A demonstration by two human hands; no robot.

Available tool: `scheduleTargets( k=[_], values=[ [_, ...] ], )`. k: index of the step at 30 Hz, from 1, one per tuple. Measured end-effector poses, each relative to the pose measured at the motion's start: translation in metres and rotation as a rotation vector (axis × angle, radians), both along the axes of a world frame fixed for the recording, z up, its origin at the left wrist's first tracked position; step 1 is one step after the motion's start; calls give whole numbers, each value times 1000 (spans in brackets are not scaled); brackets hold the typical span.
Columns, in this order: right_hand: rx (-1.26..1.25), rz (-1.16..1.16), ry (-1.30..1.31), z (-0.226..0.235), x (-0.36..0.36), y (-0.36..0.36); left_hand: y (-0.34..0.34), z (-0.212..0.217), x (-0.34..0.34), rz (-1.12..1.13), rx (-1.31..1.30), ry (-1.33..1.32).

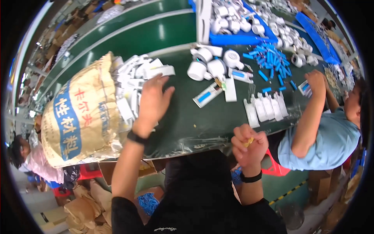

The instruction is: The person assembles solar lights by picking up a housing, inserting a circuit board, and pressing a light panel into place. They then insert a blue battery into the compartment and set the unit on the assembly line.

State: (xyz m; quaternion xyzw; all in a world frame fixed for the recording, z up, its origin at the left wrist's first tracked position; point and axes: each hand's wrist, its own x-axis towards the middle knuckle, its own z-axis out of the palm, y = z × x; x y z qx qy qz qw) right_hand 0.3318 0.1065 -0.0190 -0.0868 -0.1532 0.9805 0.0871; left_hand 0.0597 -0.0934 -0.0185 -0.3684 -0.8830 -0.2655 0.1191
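Observation:
My left hand (153, 102) reaches forward over the green table (183, 121), fingers spread and resting on a heap of white plastic parts (134, 80) that spills from a tan woven sack (80, 115). It holds nothing that I can see. My right hand (248, 145) is curled shut near the table's front edge, pinching a small yellow piece (248, 142) between the fingers. Both wrists wear black bands.
A row of white flat housings (266, 107) lies at the right, with loose blue sticks (272, 62) and white round cups (212, 64) behind. A blue tray (237, 39) holds more white parts. A co-worker in a light blue shirt (331, 138) reaches onto the table at right.

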Motion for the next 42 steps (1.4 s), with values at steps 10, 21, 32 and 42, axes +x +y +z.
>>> scheduleTargets(
  k=[10, 21, 32, 42],
  values=[
    [298, 131, -200, 17, -17, -60, -19, -30, -111, -109, -236, 114],
    [1343, -53, -109, -3, -86, -89, -86, 82, 54, -499, 23, -64],
    [165, 575, -215, 9, -79, -126, -85, 7, 132, -415, 1162, -1269],
    [1888, -400, 47, 19, -64, -119, -90, -19, 123, -338, 1432, -1498]
  ],
)
